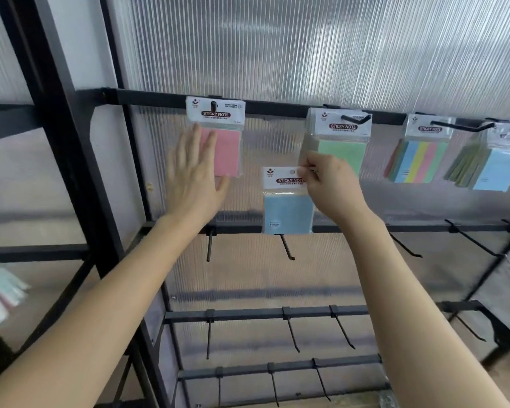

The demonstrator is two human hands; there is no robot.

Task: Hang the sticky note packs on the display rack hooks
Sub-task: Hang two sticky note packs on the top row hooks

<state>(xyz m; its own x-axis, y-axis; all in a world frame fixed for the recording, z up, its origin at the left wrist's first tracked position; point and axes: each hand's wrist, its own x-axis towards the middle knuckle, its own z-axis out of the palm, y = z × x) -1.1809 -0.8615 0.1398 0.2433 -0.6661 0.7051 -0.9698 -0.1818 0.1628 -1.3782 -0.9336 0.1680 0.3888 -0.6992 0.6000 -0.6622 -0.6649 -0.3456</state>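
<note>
The right hand [329, 187] is pinching the white header card of a blue sticky note pack [287, 201], which is hanging in clear wrap just below the top rail [277, 108] and above the second rail. The left hand [193, 175] is lying flat, fingers spread, gripping nothing, against the pink pack [224, 142] hanging from that top rail.
</note>
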